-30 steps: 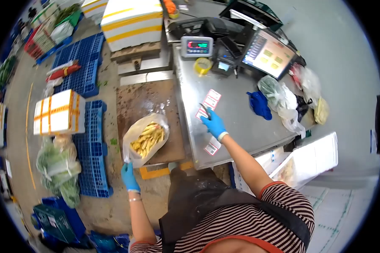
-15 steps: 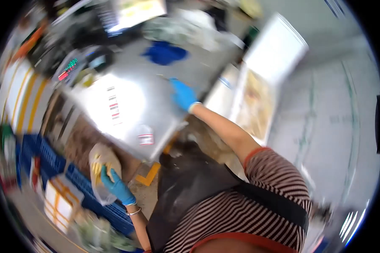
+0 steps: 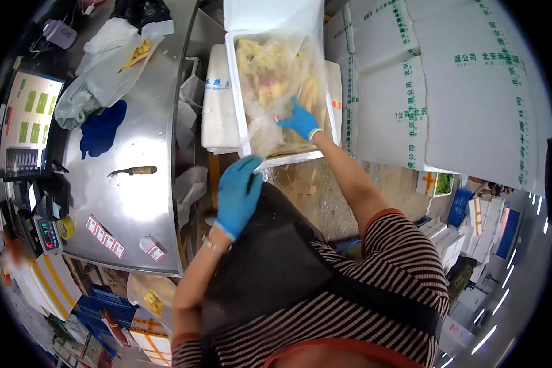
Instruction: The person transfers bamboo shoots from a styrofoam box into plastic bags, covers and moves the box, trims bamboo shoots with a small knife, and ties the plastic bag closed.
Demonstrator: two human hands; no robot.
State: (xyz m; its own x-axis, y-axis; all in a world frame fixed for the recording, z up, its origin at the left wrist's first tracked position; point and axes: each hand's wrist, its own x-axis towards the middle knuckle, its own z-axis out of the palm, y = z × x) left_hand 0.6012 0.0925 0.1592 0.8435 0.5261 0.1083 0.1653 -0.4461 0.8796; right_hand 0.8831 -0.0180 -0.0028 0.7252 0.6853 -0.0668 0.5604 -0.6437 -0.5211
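Observation:
An open white foam box (image 3: 233, 92) at the top centre holds pale yellow pieces under clear plastic film (image 3: 267, 132). My right hand (image 3: 302, 120), in a blue glove, reaches over the box with its fingers at the film; whether they pinch it is too small to tell. At the box's near left corner is my left hand (image 3: 238, 195), also gloved in blue, its fingers close together near the film's lower end. What those fingers hold, if anything, is hidden. A knife (image 3: 140, 170) with a wooden handle lies on the metal table (image 3: 156, 110) to the left.
On the table are a blue bag (image 3: 103, 130), white plastic bags (image 3: 107, 70), label strips (image 3: 105, 236) and a monitor (image 3: 30, 122). White boxes with green print (image 3: 386, 92) stand at the right. A bag of yellow pieces (image 3: 153, 302) is at lower left.
The view has swung right to the foam box. My right hand has let go of the knife and moved to the box. My left hand has left the bag of yellow pieces and come to the box's corner.

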